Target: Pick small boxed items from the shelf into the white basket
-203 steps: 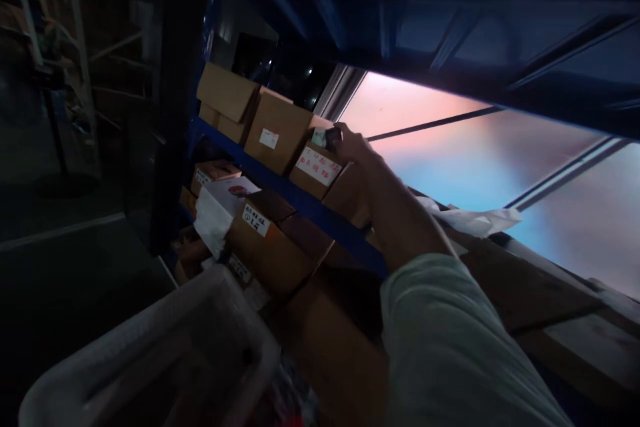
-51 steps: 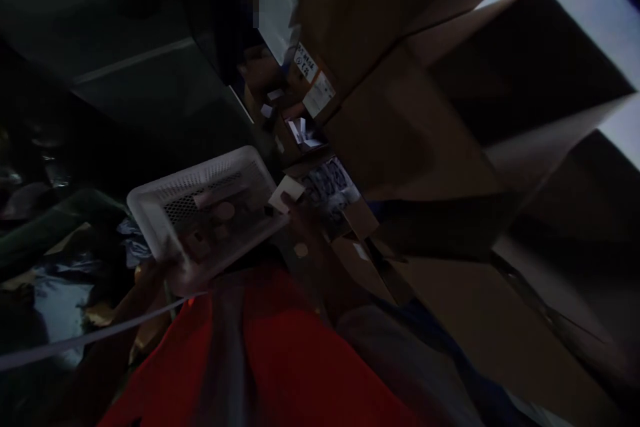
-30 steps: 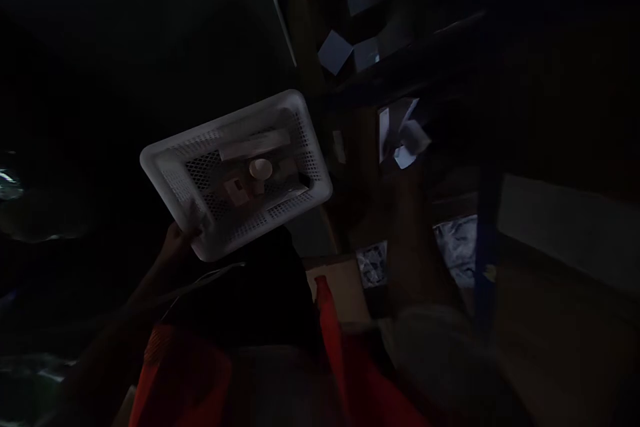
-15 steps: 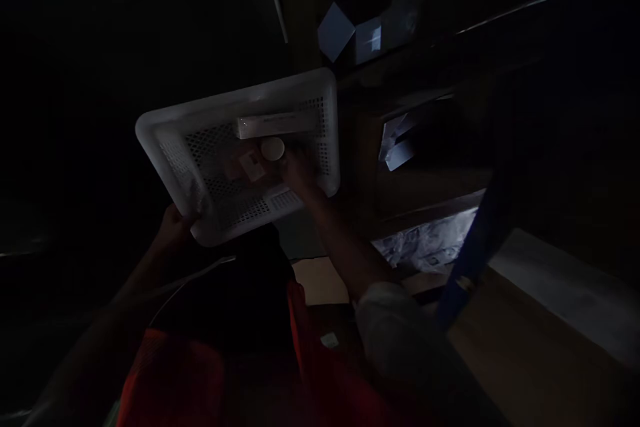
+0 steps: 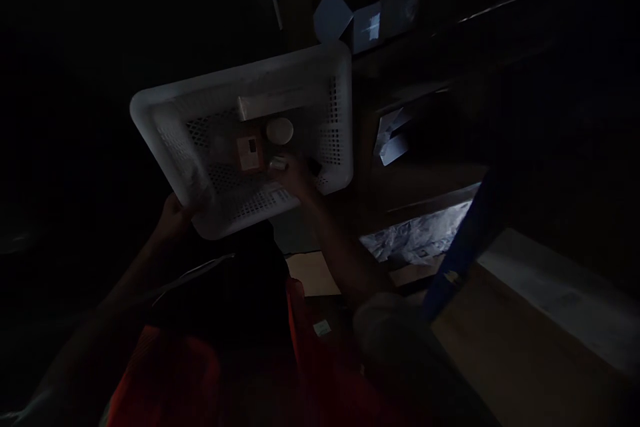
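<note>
right hand (image 5: 293, 177) grip unclear, shelves (image 5: 425, 147) dark

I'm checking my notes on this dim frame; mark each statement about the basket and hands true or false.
1. The left hand grips the white basket at its near corner. True.
2. The right hand is outside the basket. False: it reaches inside.
3. A round white piece lies in the basket. True.
4. The basket is solid-walled. False: its walls are perforated.
5. A long pale box lies in the basket. True.
</note>
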Motion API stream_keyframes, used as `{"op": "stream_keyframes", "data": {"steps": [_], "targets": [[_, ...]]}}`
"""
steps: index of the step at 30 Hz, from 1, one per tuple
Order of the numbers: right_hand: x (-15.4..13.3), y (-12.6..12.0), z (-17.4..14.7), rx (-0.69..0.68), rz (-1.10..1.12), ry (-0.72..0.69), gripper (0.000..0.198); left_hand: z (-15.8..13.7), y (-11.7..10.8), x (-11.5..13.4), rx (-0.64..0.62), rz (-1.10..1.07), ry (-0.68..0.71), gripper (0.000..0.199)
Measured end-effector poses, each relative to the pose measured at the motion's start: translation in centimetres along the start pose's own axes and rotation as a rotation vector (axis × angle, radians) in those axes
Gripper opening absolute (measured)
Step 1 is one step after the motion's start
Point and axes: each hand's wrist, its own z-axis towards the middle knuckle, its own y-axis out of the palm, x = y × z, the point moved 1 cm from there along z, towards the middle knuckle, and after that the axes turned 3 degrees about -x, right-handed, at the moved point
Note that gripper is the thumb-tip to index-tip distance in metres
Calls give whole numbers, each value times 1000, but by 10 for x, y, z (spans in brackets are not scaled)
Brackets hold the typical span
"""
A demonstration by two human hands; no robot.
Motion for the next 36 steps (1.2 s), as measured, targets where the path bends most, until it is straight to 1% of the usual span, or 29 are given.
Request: {"op": "stream_keyframes", "data": {"steps": [3, 5, 7, 9, 11, 13, 15, 19, 21, 23, 24, 26, 29, 31, 33, 34, 36], "targets": [[-17, 12, -1, -9, -20, -13, 21, -2, 3, 0, 8, -24, -31, 51], [-22, 11, -3, 45, 17, -18, 20, -1, 3, -1, 9, -46, -34, 55], [-21, 2, -7, 147, 77, -17, 27, 1, 2, -4, 16, -62, -33, 58], [-14, -15, -13, 257, 109, -23, 32, 3, 1, -9, 18, -73, -45, 58], [-4, -31, -17, 304, 107, -32, 31, 6, 0, -14, 26, -89, -52, 55], [5, -42, -16, 288, 111, -37, 29, 7, -1, -17, 39, -104, -40, 52], [10, -45, -8, 238, 137, -55, 29, 7, 0, -18, 37, -97, -21, 51], [10, -28, 19, 146, 166, -120, 29, 5, 0, -13, -10, -60, -22, 52], [7, -17, 28, 90, 149, -98, 24, 4, 0, -9, -21, -44, -7, 54], [4, -9, 29, 64, 100, -50, 21, 3, 0, -5, -32, -26, 11, 56], [2, -8, 27, 72, 70, -34, 21, 2, 1, -4, -36, -26, 14, 57], [-3, -7, 20, 130, 21, -40, 24, 2, 2, -2, -46, -48, -6, 60], [-9, -9, 10, 195, 21, -69, 26, 2, 4, -5, -56, -103, -42, 65], [-10, -14, 5, 194, 66, -63, 28, 3, 5, -7, -41, -115, -50, 68], [-6, -24, -3, 213, 144, -74, 33, 2, 6, -7, -24, -126, -56, 69], [-2, -33, -9, 247, 187, -87, 36, 1, 7, -6, -21, -132, -62, 68], [12, -59, -25, 377, 268, -93, 42, -1, 8, -4, -45, -147, -72, 68]]}}
